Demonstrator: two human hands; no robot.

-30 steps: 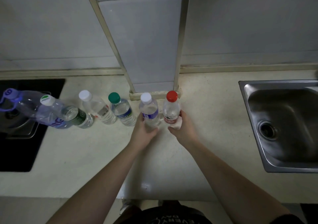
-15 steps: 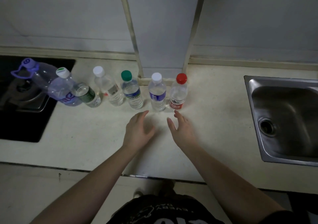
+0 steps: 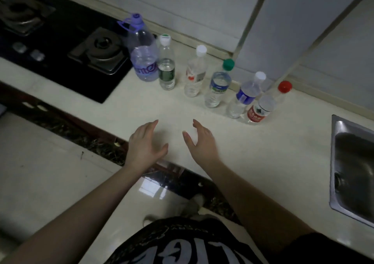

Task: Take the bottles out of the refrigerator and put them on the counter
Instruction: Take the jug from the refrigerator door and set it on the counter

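Observation:
Several clear plastic bottles stand upright in a row on the pale counter (image 3: 263, 152). From the left: a big purple-capped jug (image 3: 142, 57), a green-labelled bottle (image 3: 166, 69), a white-capped bottle (image 3: 195, 75), a green-capped bottle (image 3: 219, 85), a blue-labelled bottle (image 3: 244, 97) and a red-capped bottle (image 3: 262, 107). My left hand (image 3: 144, 144) and my right hand (image 3: 200, 142) hover over the counter's front part, fingers relaxed, holding nothing, well short of the bottles.
A black gas hob (image 3: 66, 47) fills the counter's left end. A steel sink (image 3: 354, 168) is sunk in at the right. A tiled wall with a boxed column (image 3: 273, 30) stands behind the bottles. The floor (image 3: 40, 172) lies below the counter edge.
Both hands let go of the blue-labelled and red-capped bottles and drew back toward the counter's front edge. The view has swung to the left.

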